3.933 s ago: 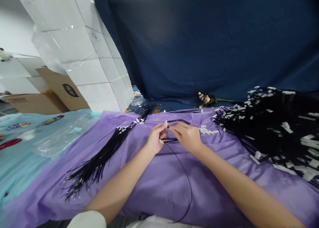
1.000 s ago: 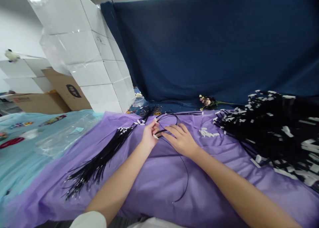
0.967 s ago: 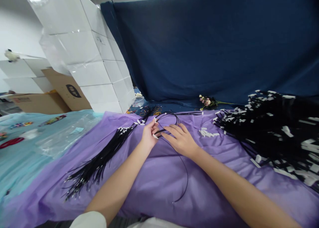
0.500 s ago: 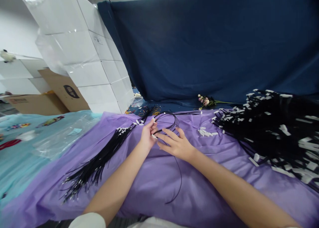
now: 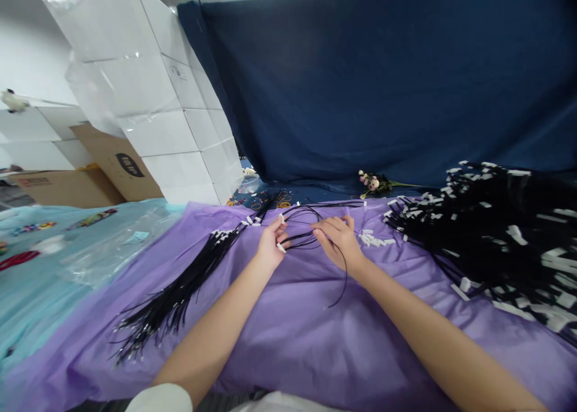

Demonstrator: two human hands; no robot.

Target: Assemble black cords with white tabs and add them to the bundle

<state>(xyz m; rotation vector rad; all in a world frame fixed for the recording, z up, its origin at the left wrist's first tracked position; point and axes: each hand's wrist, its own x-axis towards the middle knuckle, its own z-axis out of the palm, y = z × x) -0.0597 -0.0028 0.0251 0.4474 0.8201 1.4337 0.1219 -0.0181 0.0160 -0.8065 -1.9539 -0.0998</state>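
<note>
Thin black cords with white tags form a loop between my two hands, above the purple cloth. My left hand is closed on the tagged side of the loop, one white tag at its thumb and another by the lower fingers. At the loop's right side, my right hand has its fingers closed round the cords. One loose cord end hangs below that hand and curves toward the cloth.
A bundle of black cords lies left, a large tagged heap right. White tags lie beside my right hand. Behind are artificial flowers, stacked white boxes and a blue curtain.
My right hand has moved right, away from my left hand, and its spread fingers have closed on the cords. The hanging cord end has swung right. My left hand has barely moved.
</note>
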